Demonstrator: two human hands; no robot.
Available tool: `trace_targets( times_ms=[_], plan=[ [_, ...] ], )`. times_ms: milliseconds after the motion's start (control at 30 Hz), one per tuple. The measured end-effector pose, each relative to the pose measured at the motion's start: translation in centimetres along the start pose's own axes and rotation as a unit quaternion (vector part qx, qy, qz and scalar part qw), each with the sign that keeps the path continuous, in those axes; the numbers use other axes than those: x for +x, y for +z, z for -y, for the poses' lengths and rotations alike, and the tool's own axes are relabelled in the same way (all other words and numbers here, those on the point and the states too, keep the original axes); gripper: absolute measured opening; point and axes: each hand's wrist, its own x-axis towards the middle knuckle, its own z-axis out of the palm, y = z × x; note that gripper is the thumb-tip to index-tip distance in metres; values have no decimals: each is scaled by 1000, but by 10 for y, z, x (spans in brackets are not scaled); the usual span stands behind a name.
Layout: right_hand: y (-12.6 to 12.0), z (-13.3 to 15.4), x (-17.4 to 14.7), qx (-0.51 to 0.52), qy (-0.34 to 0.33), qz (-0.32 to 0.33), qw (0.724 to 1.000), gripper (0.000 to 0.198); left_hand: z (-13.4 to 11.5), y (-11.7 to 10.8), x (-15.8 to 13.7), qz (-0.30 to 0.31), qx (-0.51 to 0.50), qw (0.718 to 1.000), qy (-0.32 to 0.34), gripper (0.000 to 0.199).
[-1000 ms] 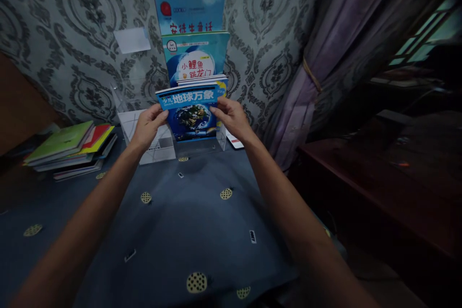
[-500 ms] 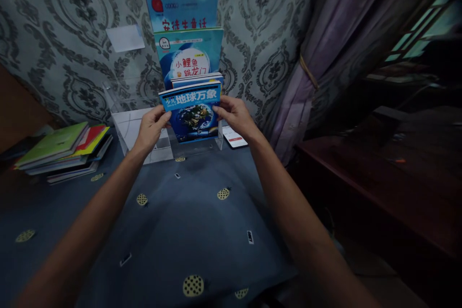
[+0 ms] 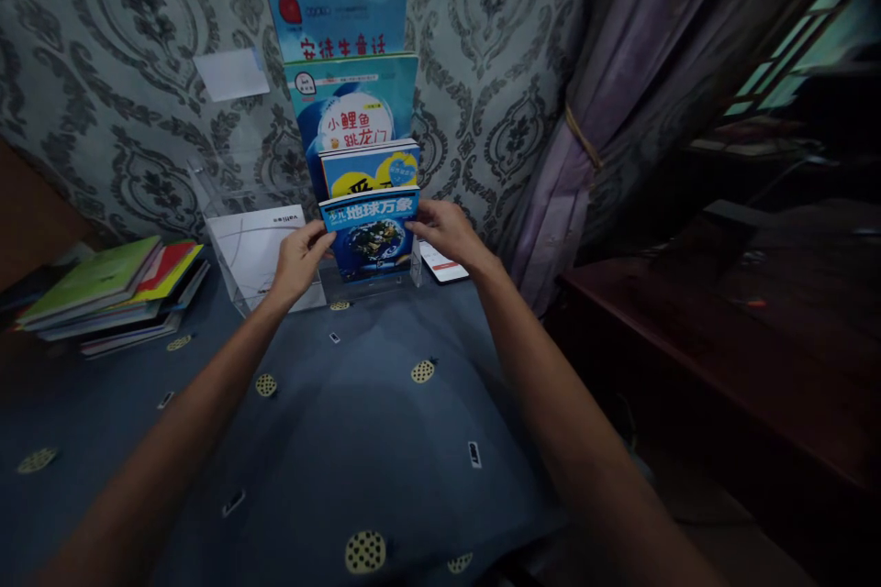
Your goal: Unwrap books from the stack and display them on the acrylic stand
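A small blue book with a globe on its cover (image 3: 373,241) stands in the front tier of a clear plastic rack (image 3: 372,286). My left hand (image 3: 303,259) pinches its left edge between thumb and fingers. On the opposite edge, my right hand (image 3: 446,227) grips near the upper corner. Directly behind rises a book with a yellow and blue cover (image 3: 368,172). Further back and higher are a teal book with a round white title patch (image 3: 354,101) and a blue book with red lettering (image 3: 337,14).
A white booklet (image 3: 258,243) leans in the rack's left side, below a white card (image 3: 232,73). Stacked books (image 3: 103,289) lie at the left. A phone (image 3: 440,263) rests right of the rack. A tied purple curtain (image 3: 571,138) hangs beside the patterned wall.
Both hands have lowered the globe book into the front tier, uncovering more of the yellow and blue cover behind. The white booklet at left shows more fully. The view has shifted slightly.
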Motion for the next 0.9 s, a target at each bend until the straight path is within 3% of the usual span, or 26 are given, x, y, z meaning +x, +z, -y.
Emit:
trace_targets(
  times_ms=[200,500,600,900],
  plan=[
    [-7,6,-6,-142,59,10,988,14,-5,12,-14,-4,178,984,-4,28],
    [-9,7,-5,-152,95,36,983,10,-24,26,-22,59,442,890,-95,32],
    [-9,7,-6,-151,103,37,982,14,-30,30,-19,83,475,869,-115,35],
    [-9,9,-7,-159,109,48,980,16,-38,31,-17,113,480,860,-136,37]
  ],
)
